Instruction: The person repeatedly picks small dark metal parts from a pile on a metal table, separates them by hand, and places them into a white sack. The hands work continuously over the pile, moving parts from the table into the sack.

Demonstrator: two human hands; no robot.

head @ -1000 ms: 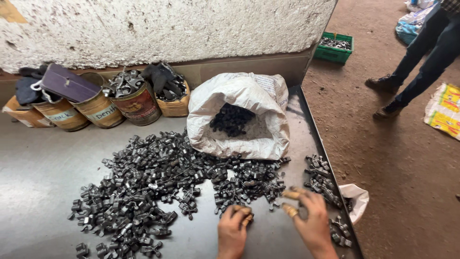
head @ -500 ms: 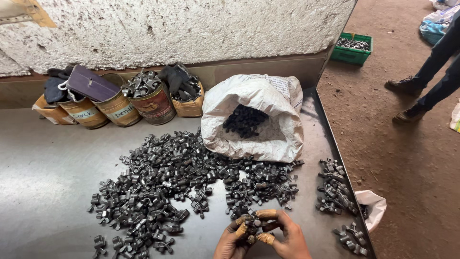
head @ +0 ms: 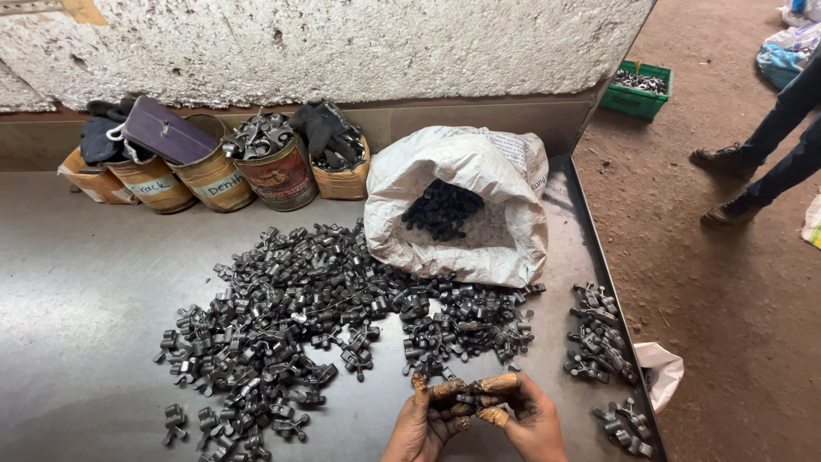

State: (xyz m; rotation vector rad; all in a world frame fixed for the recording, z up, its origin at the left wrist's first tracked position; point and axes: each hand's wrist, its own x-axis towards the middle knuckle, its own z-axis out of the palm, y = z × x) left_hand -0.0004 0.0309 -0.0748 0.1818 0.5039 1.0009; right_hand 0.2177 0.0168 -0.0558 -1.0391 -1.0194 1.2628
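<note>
Dark grey forged metal parts (head: 466,399) sit cupped between both hands at the near edge of the steel table (head: 77,282). The left hand (head: 425,423) curls its grimy fingers up around them from below, and the right hand (head: 522,411) closes over them from the other side, fingertips meeting the left hand's, so the two hands together hold the small bunch; how many pieces it holds cannot be told.

Just beyond the hands spreads a wide loose heap of the same dark metal parts (head: 299,316), running from the table's middle toward the left. To the right, near the table's raised rim, lie two smaller clusters of parts (head: 599,338), with a scrap of white bag (head: 663,368) hanging over the edge beside them. Behind the heap a white woven sack (head: 479,205) lies open, more dark pieces showing in its mouth. Along the wall stand several round tins (head: 278,175), some holding parts and dark gloves. On the dirt floor at right are a green crate (head: 637,90) and another person's legs (head: 770,145).
</note>
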